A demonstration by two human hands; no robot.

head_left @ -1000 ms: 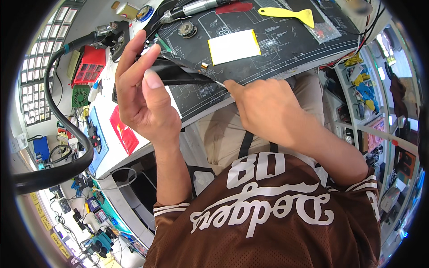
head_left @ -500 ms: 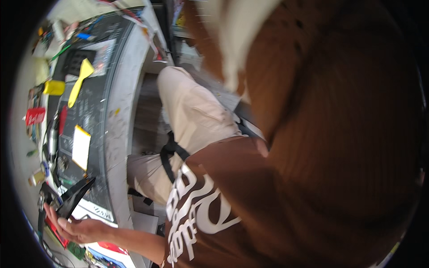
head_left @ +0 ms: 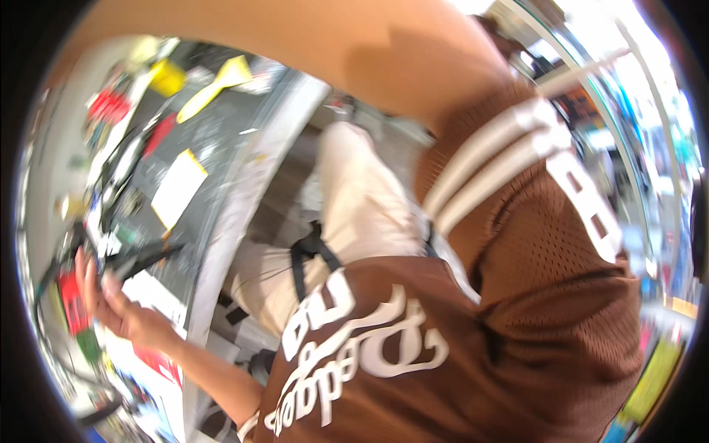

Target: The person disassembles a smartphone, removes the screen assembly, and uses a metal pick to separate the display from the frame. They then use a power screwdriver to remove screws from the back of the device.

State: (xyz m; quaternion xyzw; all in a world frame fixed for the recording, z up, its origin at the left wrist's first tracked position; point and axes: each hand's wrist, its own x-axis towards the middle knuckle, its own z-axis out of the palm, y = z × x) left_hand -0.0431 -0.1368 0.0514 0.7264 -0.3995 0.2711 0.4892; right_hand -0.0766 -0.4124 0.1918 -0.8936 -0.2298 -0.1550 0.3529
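My left hand (head_left: 136, 317) is at the lower left over the dark work mat (head_left: 229, 166), palm partly turned up and fingers stretched out. Nothing shows in it. Just beyond its fingertips lies a black flat, pointed thing (head_left: 148, 257), too blurred to name. A red thing (head_left: 74, 303) is close beside the fingers. My right arm (head_left: 317, 44) crosses the top of the view, and its hand is out of sight. On the mat lie a yellow plastic scraper (head_left: 216, 88) and a white card with yellow edges (head_left: 179, 190).
A yellow cylindrical thing (head_left: 168, 78) and a red object (head_left: 109, 107) stand along the mat's far side among cables and small tools. The table's pale edge (head_left: 255, 162) runs beside my legs (head_left: 362, 184). Glass-fronted shelving (head_left: 613, 111) is at the right.
My right arm has swung up across the top of the view, and the brown sleeve has shifted away. The view has turned, so the table sits differently. My left hand stays open.
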